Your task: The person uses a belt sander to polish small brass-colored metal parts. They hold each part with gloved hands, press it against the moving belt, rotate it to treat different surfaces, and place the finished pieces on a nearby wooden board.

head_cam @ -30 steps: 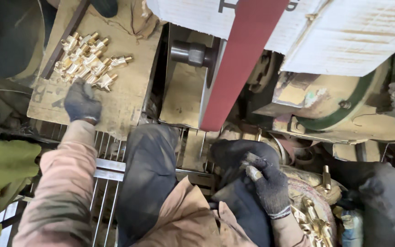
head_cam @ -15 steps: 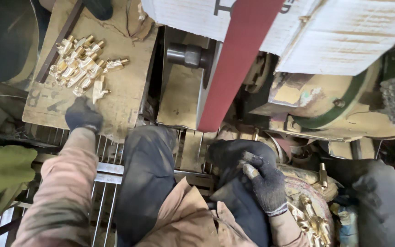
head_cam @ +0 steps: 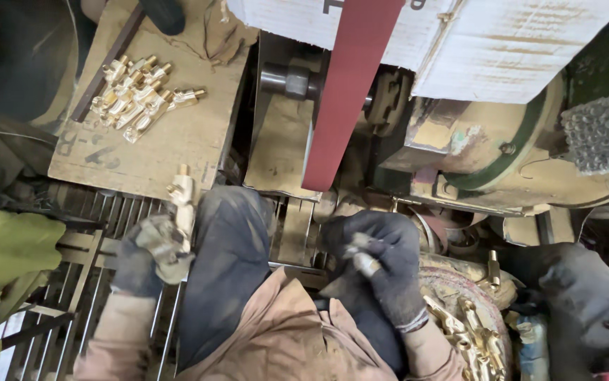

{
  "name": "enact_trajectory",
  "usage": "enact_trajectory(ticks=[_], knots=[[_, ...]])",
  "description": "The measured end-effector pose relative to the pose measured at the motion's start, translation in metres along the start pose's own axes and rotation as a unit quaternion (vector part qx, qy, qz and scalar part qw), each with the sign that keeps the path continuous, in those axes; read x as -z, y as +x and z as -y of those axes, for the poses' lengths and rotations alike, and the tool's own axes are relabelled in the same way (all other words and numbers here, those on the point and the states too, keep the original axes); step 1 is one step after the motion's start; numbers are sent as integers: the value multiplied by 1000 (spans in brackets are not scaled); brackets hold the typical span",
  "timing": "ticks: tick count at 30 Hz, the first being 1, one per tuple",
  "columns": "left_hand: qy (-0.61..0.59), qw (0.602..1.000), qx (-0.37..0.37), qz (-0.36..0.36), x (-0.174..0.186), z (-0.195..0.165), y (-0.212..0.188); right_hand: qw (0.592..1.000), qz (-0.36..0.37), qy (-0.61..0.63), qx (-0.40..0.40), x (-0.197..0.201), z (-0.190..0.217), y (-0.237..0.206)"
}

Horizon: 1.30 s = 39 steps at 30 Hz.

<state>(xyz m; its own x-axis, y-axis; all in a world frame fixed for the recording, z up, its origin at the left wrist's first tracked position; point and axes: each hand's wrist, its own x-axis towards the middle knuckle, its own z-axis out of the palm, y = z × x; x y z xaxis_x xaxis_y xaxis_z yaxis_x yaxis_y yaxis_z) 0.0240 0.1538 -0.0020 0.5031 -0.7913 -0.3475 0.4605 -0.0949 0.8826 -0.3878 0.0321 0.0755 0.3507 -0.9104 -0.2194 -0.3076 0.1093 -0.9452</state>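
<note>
Your left hand (head_cam: 151,255), in a worn grey glove, is closed around a brass fitting (head_cam: 182,203), which stands nearly upright above your fist, just off the near edge of the wooden board (head_cam: 177,144) and not touching it. Farther back on that board lies a heap of brass fittings (head_cam: 139,97) of the same kind, well apart from the one you hold. Your right hand (head_cam: 378,262), in a dark glove, is curled shut over a small, pale metal piece (head_cam: 361,257) held against your lap; what that piece is cannot be told, because the glove covers most of it. Between your hands, up ahead, the red abrasive belt (head_cam: 350,92) runs down over its roller, with a dusty work rest (head_cam: 280,152) in front of it. Near your right wrist sits a round container of brass fittings (head_cam: 470,328). As it looks, you are in the handling step between the stock and the belt, with a part in each hand and neither at the abrasive. Bringing either part to the belt calls for a firm grip low on the body, the face presented square, and your gloved fingertips kept clear of the moving strip.
</note>
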Motion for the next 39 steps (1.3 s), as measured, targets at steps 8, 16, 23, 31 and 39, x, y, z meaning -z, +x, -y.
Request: enact_trajectory(ticks=[8,16,23,31,39], knots=[[-178,915,42,360,-112,-2,-84,957,199,210,3,-55,2,-16],[139,941,18,309,-147,11,-91,878,62,455,-135,-37,11,-35],[23,901,18,432,-161,46,-40,975,162,-143,44,-7,44,-26],[186,887,-16,422,-153,60,-39,967,175,-101,154,26,55,-21],[283,876,-138,366,-168,49,-27,969,35,-48,241,27,37,-12]])
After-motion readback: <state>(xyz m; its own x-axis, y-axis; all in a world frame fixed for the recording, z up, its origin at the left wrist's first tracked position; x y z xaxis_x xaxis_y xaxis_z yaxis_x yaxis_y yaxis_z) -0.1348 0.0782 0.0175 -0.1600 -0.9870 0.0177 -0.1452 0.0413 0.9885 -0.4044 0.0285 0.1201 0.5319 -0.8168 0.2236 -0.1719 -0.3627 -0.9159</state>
